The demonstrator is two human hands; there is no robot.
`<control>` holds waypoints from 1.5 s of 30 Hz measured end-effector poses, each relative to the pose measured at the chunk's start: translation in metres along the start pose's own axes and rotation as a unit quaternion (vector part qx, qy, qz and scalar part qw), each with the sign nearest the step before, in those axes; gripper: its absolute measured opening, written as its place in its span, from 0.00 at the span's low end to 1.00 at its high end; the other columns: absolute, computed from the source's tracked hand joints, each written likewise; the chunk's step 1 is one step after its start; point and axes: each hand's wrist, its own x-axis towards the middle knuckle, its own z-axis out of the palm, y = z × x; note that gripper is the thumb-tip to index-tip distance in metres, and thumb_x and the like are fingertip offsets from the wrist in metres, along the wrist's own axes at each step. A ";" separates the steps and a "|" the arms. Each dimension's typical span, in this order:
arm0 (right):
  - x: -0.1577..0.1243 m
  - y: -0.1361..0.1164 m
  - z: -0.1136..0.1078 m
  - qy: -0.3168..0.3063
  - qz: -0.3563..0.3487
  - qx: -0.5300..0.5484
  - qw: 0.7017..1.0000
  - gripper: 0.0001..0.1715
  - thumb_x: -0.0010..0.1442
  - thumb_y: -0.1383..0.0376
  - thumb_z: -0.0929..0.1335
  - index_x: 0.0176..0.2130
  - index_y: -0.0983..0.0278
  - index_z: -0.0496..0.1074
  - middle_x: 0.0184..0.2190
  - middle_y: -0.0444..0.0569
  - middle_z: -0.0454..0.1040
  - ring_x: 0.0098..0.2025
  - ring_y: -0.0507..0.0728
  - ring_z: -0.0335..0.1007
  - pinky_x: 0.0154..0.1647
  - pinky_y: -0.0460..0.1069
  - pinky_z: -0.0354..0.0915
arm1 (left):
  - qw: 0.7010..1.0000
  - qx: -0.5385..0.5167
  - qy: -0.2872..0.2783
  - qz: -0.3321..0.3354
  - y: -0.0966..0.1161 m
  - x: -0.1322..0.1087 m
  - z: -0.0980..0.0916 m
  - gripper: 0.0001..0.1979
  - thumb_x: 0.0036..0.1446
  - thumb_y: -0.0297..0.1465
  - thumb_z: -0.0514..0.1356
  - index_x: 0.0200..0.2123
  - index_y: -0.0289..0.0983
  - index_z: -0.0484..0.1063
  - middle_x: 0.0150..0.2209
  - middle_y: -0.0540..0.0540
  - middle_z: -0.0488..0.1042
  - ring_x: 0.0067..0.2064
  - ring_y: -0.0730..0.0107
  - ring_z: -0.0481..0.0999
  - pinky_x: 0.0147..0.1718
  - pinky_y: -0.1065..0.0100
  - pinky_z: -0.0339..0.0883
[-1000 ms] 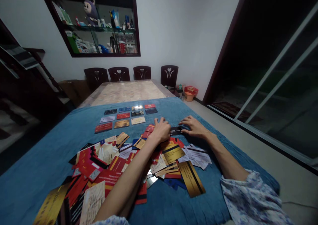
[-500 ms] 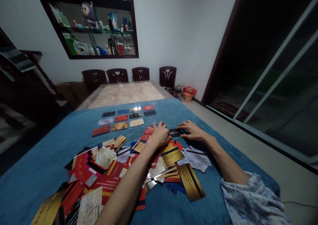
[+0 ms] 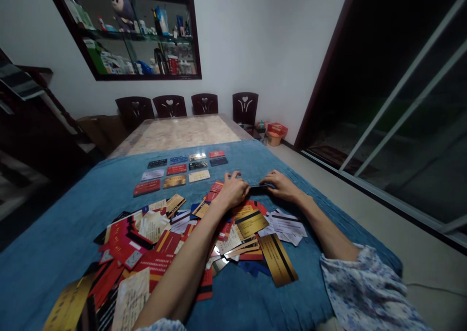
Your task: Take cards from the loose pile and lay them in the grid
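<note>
A dark card [image 3: 259, 187] is seen nearly edge-on, held between my two hands just above the blue cloth. Its left end is pinched by my left hand [image 3: 235, 192], and its right end by my right hand [image 3: 280, 185]. Under and around my left forearm spreads a loose heap of cards, among them a gold card [image 3: 278, 259], a red card [image 3: 169, 242] and a white card [image 3: 288, 224]. Past the heap, several cards stand in neat rows, including a red card [image 3: 146, 187] and a cream card [image 3: 199, 175].
A blue cloth [image 3: 91, 194] covers the near part of the table, with the bare marble-look tabletop [image 3: 175, 129] beyond. Several dark chairs [image 3: 170, 106] line the far end. An orange bucket [image 3: 274, 138] stands on the floor, and a sliding glass door [image 3: 401, 102] is at the right.
The dark card has tilted up from showing its printed face to nearly edge-on between my hands. The view has shifted slightly. The heap and rows look the same.
</note>
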 end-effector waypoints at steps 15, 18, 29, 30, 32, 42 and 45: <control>-0.001 -0.005 0.001 0.050 0.058 -0.012 0.997 0.15 0.61 0.67 0.65 0.46 0.65 0.77 0.38 0.53 0.75 0.40 0.57 0.70 0.42 0.48 0.63 | 0.998 -0.038 0.039 -0.023 -0.005 0.004 0.005 0.15 0.60 0.20 0.51 0.40 0.38 0.76 0.45 0.41 0.79 0.58 0.56 0.65 0.53 0.53 0.56; -0.002 -0.005 0.004 0.074 0.051 -0.017 0.996 0.18 0.60 0.68 0.66 0.50 0.63 0.75 0.37 0.51 0.74 0.36 0.56 0.69 0.39 0.48 0.62 | 0.997 -0.046 0.058 -0.021 -0.008 0.006 0.012 0.19 0.56 0.18 0.53 0.46 0.38 0.76 0.46 0.40 0.79 0.57 0.56 0.65 0.53 0.53 0.57; -0.001 -0.003 0.008 0.050 0.039 -0.007 0.998 0.16 0.60 0.68 0.65 0.47 0.63 0.75 0.38 0.52 0.77 0.38 0.57 0.71 0.38 0.47 0.60 | 0.996 -0.051 0.073 -0.027 -0.010 0.006 0.017 0.23 0.56 0.19 0.53 0.51 0.41 0.75 0.45 0.40 0.78 0.55 0.55 0.65 0.52 0.53 0.59; -0.001 -0.003 0.008 0.048 0.040 -0.006 0.998 0.15 0.60 0.68 0.65 0.47 0.64 0.76 0.38 0.52 0.77 0.38 0.57 0.71 0.38 0.47 0.60 | 0.996 -0.051 0.073 -0.027 -0.010 0.006 0.016 0.23 0.56 0.19 0.53 0.50 0.41 0.76 0.45 0.40 0.78 0.55 0.55 0.65 0.52 0.52 0.58; -0.001 -0.003 0.008 0.050 0.042 -0.009 0.998 0.15 0.60 0.68 0.65 0.45 0.64 0.76 0.36 0.52 0.77 0.37 0.56 0.70 0.37 0.47 0.60 | 0.995 -0.052 0.074 -0.028 -0.010 0.006 0.016 0.22 0.56 0.19 0.53 0.49 0.41 0.76 0.44 0.40 0.78 0.54 0.55 0.65 0.52 0.52 0.58; 0.002 -0.001 0.008 0.175 0.014 0.046 0.983 0.05 0.57 0.68 0.67 0.35 0.62 0.75 0.33 0.50 0.76 0.38 0.59 0.68 0.42 0.52 0.64 | 0.994 -0.060 0.075 -0.055 -0.008 0.007 0.014 0.14 0.62 0.24 0.52 0.42 0.36 0.77 0.43 0.38 0.77 0.53 0.55 0.68 0.50 0.53 0.60; 0.004 -0.003 0.008 0.214 0.003 0.062 0.975 0.05 0.60 0.65 0.67 0.36 0.61 0.73 0.34 0.50 0.76 0.40 0.60 0.69 0.45 0.54 0.65 | 0.994 -0.063 0.077 -0.046 -0.008 0.006 0.015 0.13 0.62 0.24 0.53 0.39 0.37 0.78 0.41 0.39 0.78 0.53 0.55 0.67 0.50 0.53 0.60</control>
